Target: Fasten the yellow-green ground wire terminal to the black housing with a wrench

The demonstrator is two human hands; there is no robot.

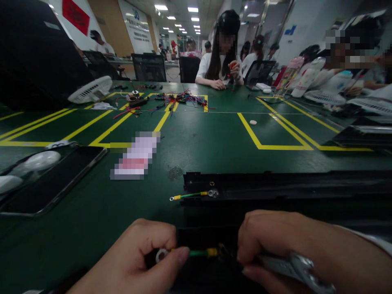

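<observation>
My left hand [137, 257] pinches a short green ground wire [199, 253] between thumb and finger. One ring terminal sticks out past the fingers, and the yellow-sleeved far end meets a black metal panel [202, 232]. My right hand [272, 241] is wrapped round a silver wrench [294, 267], close to that far end; whether the wrench touches a fastener there is too dark to tell. Just beyond lies a second black metal panel [275, 187], with another green wire [191, 195] attached near its left end, its free ring terminal hanging past the edge.
To the left lie a smartphone [58, 179] and a blurred-out slip [137, 157]. A heap of coloured wires [183, 97] and a small white disc [252, 122] are farther back on the green table [208, 139]. A person [222, 61] sits opposite; white fans [92, 89] stand at both sides.
</observation>
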